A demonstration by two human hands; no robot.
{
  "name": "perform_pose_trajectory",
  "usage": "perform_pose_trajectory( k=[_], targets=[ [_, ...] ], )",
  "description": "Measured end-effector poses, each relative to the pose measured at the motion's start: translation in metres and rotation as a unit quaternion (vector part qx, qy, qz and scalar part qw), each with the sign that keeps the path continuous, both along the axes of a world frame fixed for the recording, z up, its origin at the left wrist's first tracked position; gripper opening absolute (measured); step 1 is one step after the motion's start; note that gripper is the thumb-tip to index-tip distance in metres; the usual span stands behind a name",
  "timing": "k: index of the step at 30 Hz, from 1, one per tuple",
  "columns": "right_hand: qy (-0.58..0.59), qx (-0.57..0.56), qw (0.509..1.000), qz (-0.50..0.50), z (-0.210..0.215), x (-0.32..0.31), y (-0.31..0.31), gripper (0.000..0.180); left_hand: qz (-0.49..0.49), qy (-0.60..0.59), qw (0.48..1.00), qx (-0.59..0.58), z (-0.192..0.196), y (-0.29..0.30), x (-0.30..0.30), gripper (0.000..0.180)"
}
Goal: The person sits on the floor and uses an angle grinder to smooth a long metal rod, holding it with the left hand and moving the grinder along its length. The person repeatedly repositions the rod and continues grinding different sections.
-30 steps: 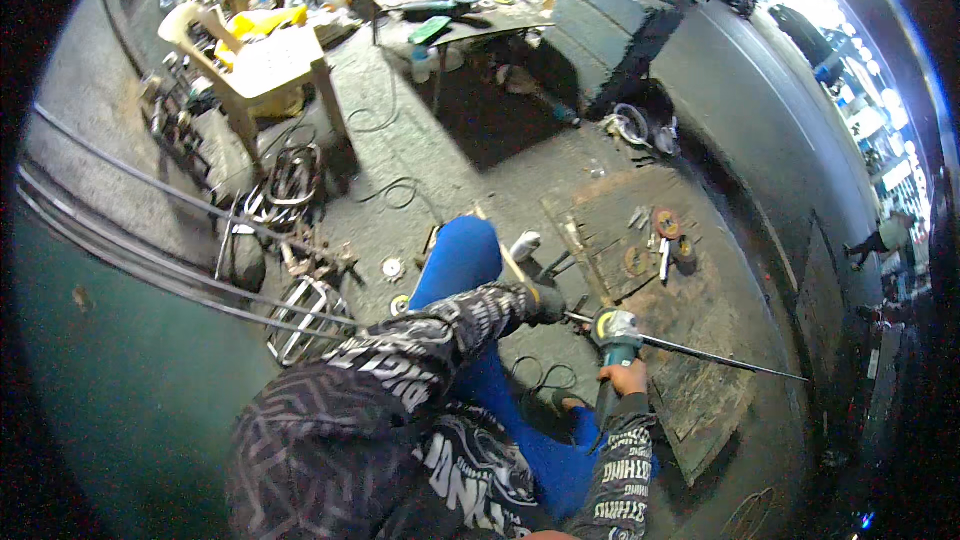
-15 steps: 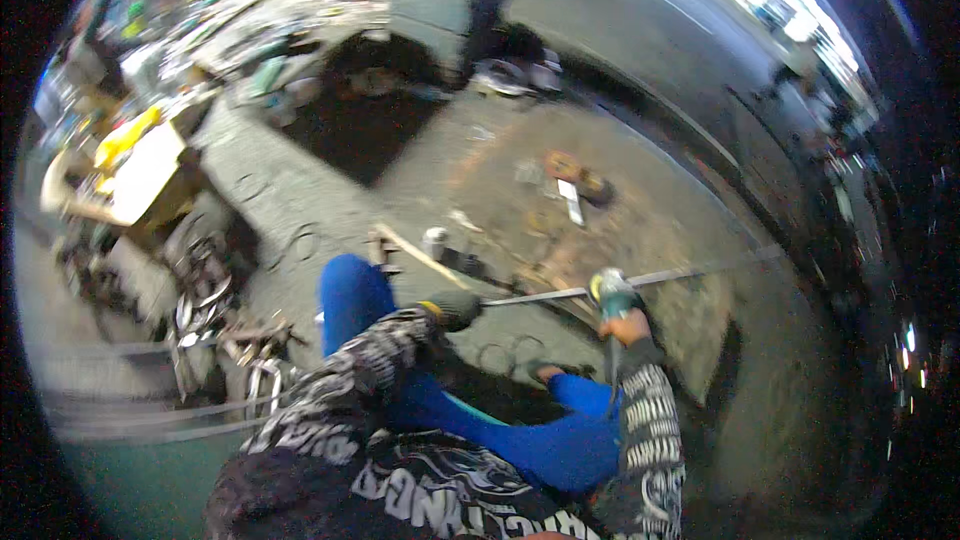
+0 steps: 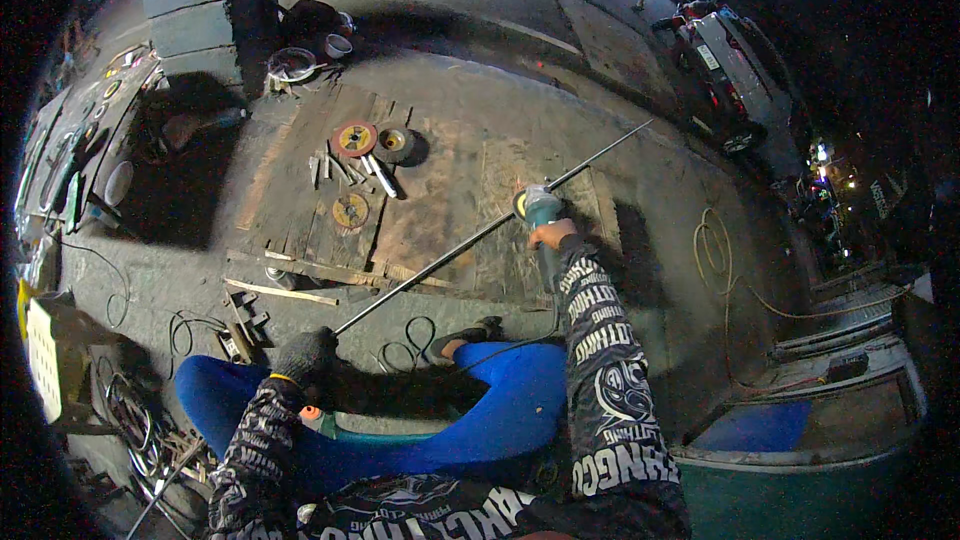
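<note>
A long thin metal rod runs slantwise from my lap up toward the far right. My left hand, in a dark grey glove, is closed round its near end. Bare and closed, my right hand grips a teal angle grinder. The grinder's disc lies at the rod, toward its far part, with a faint orange glow beside it; exact contact is hard to make out. Beneath the rod are worn wooden boards. A cord hangs from the grinder toward my foot.
Grinding discs, a round grey wheel and several short metal pieces lie on the boards. A concrete block stack stands far left. A coiled hose lies at right. People walk near a parked vehicle.
My view has swung right and sharpened, so the boards and hands sit further left. The rod now slants more steeply away from me. Both hands keep their holds.
</note>
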State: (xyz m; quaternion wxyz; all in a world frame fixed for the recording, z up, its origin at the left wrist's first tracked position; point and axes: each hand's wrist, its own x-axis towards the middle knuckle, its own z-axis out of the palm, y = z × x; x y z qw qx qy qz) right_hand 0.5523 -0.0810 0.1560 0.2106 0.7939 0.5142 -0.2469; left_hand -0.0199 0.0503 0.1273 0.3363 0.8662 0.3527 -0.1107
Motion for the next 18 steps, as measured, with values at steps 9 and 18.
perform_pose_trajectory(
  k=[9, 18],
  targets=[
    [-0.055, -0.043, 0.997, -0.011, -0.032, 0.105, 0.022, 0.029, 0.027, 0.041, 0.999, 0.023, -0.007, 0.004, 0.011, 0.022],
    [-0.059, -0.033, 0.997, 0.047, 0.009, -0.004, 0.034, 0.032, 0.053, -0.035, 0.994, 0.093, -0.047, -0.018, -0.016, 0.018]
  ],
)
